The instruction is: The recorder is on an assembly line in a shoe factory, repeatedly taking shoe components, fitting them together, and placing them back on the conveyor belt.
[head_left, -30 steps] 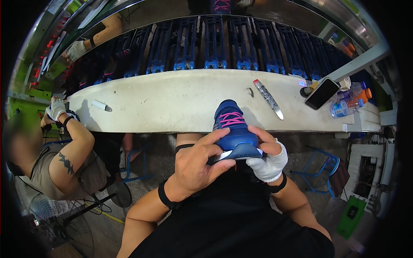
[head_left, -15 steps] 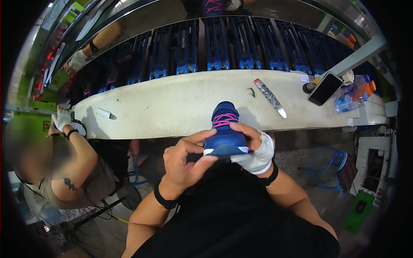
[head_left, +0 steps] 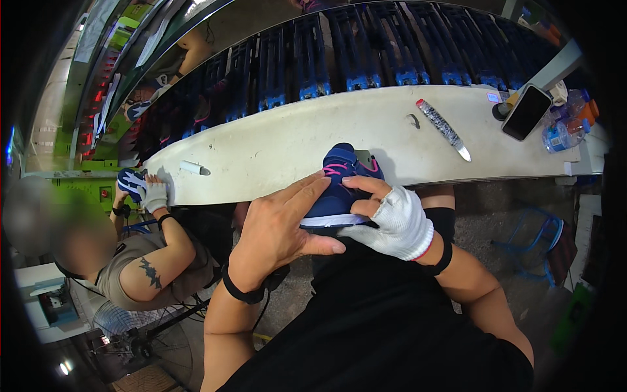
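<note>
A navy blue shoe with pink laces and a white sole edge is held between my hands at the near edge of the white table. My bare left hand lies along its left side, fingers over the upper and thumb low by the sole. On the right, my right hand, in a white glove with bare fingertips, grips the toe part, index finger and thumb on the upper. The toe points toward me; the tongue and collar face the table. The sole's underside is hidden.
A knife with a wrapped handle, a phone, plastic bottles and a white tube lie on the table. Blue racks run behind. At left a co-worker holds a blue-and-white shoe. A stool stands right.
The shoe has turned from toe-on to angled, showing its collar and side. Both hands have shifted their hold on it. My view has swung left, and the co-worker now holds up a shoe.
</note>
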Motion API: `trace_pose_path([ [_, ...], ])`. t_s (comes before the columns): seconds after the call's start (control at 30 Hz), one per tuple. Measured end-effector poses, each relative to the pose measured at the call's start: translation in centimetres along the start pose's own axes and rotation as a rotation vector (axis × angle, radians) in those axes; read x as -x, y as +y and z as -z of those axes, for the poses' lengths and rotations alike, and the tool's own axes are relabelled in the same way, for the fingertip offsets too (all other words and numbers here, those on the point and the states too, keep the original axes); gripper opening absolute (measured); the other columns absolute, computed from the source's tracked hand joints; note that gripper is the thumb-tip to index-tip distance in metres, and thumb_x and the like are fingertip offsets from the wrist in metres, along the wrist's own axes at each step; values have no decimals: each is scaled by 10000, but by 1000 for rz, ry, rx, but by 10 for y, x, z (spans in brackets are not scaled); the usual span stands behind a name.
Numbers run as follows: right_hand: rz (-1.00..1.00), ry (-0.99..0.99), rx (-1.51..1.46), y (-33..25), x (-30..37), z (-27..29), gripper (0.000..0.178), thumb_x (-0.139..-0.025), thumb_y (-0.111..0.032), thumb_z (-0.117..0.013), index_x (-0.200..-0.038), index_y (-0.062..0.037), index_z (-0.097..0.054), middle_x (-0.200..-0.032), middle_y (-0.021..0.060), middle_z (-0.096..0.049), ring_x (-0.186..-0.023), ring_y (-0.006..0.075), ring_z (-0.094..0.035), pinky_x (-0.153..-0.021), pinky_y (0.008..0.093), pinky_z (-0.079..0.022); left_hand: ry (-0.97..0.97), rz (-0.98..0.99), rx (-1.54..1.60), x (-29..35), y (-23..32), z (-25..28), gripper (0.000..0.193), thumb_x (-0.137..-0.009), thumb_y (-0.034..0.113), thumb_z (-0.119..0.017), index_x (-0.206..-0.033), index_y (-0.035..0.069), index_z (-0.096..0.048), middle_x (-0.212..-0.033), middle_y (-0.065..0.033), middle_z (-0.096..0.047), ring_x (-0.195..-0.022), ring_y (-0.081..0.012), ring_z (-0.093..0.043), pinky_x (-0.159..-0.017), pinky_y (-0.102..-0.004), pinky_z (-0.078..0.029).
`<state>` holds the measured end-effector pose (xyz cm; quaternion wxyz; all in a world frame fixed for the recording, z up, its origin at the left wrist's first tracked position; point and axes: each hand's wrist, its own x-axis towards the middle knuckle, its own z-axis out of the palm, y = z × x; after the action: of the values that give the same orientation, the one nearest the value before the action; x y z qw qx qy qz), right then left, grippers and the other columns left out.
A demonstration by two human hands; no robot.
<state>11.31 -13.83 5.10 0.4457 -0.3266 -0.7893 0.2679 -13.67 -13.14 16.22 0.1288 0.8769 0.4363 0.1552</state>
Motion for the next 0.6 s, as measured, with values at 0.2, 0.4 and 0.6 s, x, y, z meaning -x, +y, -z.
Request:
trace_pose_path([
  [0.2,-96,-42,23,-8,-8,9,404,-764,-312,-1005,-996,-110,-744,-1366,120,-733,-872,311,-778,-710,398,-621,26,86,19,10,8,-6,719,-846,566,-917,-1268,-3,-795,-1280,-211,-815,-1104,-389,-822,-942,-436,-668],
  [0.4,-220,-174,97,-4,-1,18,428,-784,-438,-983,-961,-109,-775,-1445,88,-706,-920,309,-787,-802,424,-637,62,135,62,22,5,-13,678,-857,512,-930,-1276,-3,-795,-1291,-220,-811,-1129,-397,-816,-967,-434,-664],
  [0.6,-378,-246,162,22,20,7,491,-788,-506,-957,-954,-93,-749,-1563,85,-667,-1003,321,-792,-880,439,-634,43,309,236,47,-11,-11,715,-872,417,-936,-1397,-25,-734,-1292,-254,-801,-1129,-431,-808,-1015,-442,-636],
])
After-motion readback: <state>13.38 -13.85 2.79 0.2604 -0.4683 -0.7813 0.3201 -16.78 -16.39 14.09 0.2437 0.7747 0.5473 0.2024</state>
